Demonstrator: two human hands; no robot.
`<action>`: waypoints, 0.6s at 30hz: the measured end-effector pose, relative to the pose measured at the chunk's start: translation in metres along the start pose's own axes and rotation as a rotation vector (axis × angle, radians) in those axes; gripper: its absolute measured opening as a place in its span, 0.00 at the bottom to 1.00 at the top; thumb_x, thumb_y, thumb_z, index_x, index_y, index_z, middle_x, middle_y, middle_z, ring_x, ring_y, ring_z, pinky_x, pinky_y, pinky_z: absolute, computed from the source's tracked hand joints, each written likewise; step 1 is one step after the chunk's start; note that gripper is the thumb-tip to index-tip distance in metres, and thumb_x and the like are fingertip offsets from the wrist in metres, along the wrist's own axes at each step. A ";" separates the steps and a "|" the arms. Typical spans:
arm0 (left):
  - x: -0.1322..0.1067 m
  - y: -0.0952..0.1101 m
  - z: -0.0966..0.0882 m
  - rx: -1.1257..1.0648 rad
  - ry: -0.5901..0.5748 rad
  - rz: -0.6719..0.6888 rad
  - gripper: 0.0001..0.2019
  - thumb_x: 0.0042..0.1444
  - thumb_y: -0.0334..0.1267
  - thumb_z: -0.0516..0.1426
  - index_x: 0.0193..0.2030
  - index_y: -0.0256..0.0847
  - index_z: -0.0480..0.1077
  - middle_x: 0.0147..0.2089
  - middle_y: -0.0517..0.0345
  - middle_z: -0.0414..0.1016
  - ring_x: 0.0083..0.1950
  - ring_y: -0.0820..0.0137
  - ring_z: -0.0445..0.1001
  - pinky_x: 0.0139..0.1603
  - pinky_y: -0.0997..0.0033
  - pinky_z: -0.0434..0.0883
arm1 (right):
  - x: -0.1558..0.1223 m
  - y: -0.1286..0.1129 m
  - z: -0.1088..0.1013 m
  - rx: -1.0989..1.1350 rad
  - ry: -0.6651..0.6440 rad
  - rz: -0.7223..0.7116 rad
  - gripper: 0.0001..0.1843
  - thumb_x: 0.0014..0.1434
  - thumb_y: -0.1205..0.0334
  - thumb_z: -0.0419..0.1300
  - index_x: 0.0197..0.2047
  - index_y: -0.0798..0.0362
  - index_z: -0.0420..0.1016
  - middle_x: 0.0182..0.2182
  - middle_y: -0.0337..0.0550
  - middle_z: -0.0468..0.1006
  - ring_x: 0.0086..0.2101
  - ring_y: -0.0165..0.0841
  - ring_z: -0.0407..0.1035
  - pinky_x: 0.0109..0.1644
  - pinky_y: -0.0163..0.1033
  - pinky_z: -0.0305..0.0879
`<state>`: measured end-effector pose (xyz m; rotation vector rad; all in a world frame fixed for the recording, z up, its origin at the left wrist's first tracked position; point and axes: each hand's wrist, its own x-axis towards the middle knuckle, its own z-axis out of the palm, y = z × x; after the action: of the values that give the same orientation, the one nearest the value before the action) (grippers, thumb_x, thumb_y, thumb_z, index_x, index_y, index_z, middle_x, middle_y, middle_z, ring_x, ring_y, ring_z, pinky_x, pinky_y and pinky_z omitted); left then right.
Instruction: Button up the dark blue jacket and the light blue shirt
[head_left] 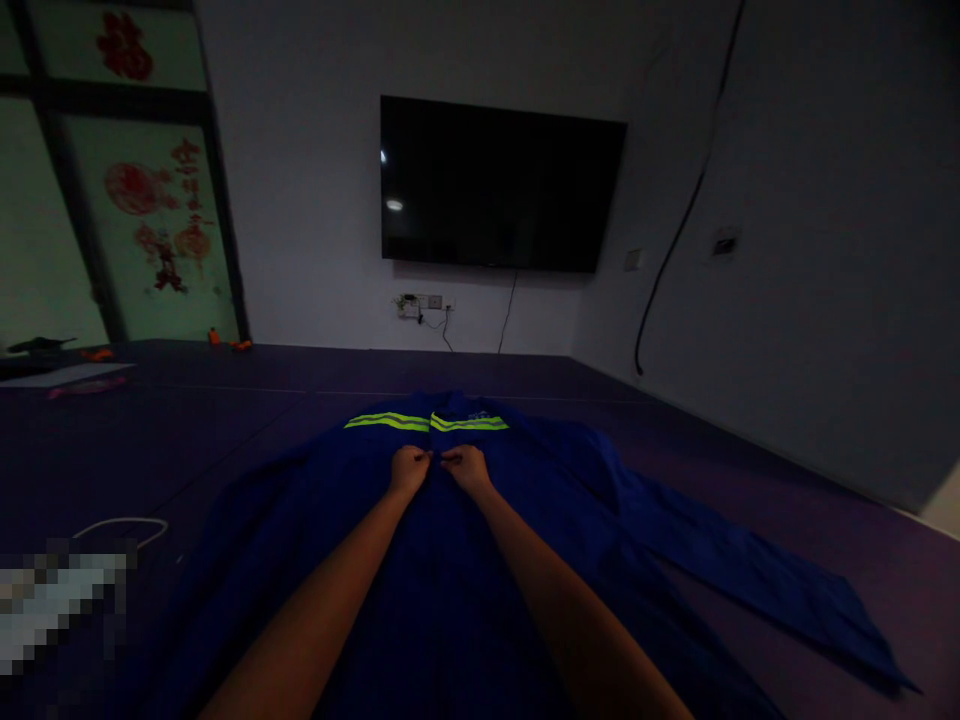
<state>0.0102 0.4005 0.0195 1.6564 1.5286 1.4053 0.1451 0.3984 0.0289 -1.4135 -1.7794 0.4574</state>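
A dark blue work jacket point(540, 480) lies spread out on the floor, with a yellow-green reflective stripe point(469, 424) across its chest. Both of my hands are at its front opening, just below the stripe. My left hand point(410, 468) is closed in a pinch on the jacket's left-hand front edge. Opposite it, my right hand point(466, 467) pinches the other front edge, with a small gap between the two hands. Any fastener at the fingertips is too dark and small to make out. One sleeve point(765, 570) stretches out to the lower right.
The purple floor point(247, 415) surrounds the jacket. At the lower left is a pixelated pale object point(64, 600) beside a white cord point(124, 520). A television point(499, 185) hangs on the wall, and a dark cable point(679, 235) dangles at right. Small orange items point(214, 337) lie near the door.
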 end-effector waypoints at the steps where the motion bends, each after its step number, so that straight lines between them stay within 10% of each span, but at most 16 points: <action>1: -0.005 0.002 -0.002 0.030 -0.005 0.013 0.12 0.46 0.35 0.57 0.14 0.39 0.69 0.24 0.56 0.73 0.40 0.67 0.72 0.42 0.73 0.63 | -0.004 -0.002 -0.001 -0.020 -0.009 -0.011 0.10 0.47 0.70 0.60 0.33 0.51 0.79 0.32 0.41 0.80 0.35 0.33 0.73 0.41 0.33 0.65; 18: -0.025 0.014 -0.006 0.223 -0.069 0.069 0.07 0.48 0.28 0.55 0.24 0.37 0.73 0.30 0.55 0.74 0.34 0.73 0.71 0.38 0.74 0.65 | -0.027 -0.012 -0.004 -0.248 -0.069 -0.074 0.12 0.55 0.65 0.56 0.41 0.52 0.77 0.40 0.46 0.77 0.43 0.34 0.69 0.45 0.32 0.60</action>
<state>0.0145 0.3717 0.0253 1.8853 1.6525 1.2338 0.1423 0.3682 0.0300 -1.5080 -1.9917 0.2557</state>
